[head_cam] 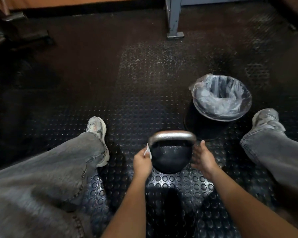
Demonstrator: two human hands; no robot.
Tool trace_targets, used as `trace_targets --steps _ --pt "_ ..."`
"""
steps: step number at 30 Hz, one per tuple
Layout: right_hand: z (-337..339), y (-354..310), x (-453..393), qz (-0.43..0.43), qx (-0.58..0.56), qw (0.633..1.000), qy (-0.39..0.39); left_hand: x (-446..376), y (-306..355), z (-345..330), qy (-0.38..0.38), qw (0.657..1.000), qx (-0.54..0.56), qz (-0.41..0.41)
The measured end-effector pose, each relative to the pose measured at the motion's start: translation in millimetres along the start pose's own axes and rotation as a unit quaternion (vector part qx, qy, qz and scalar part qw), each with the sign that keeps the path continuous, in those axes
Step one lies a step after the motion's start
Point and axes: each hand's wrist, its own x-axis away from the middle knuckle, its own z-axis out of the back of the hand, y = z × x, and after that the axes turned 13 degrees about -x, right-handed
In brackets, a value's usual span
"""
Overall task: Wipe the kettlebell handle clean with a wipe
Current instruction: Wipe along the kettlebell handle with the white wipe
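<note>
A black kettlebell [170,157] stands on the studded rubber floor between my legs, its silver handle [172,135] arching over the top. My left hand [142,163] is shut on a small white wipe [148,151], held against the lower left end of the handle. My right hand [203,158] is spread open beside the kettlebell's right side, fingers pointing up near the handle's right end; whether it touches the bell is unclear.
A black bin with a clear plastic liner [220,98] stands just behind and right of the kettlebell. My legs in grey jeans and pale sneakers [97,127] flank the spot. A grey metal post [174,18] rises at the back; dark equipment [21,35] sits far left.
</note>
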Motion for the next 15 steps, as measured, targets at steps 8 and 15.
trace_targets --steps 8,15 --pt "-2 -1 -3 -0.004 -0.006 1.000 0.006 17 28 -7 0.082 0.986 0.136 -0.050" --pt "8 6 -10 -0.004 -0.008 1.000 0.006 24 17 -20 0.100 0.987 0.126 -0.018"
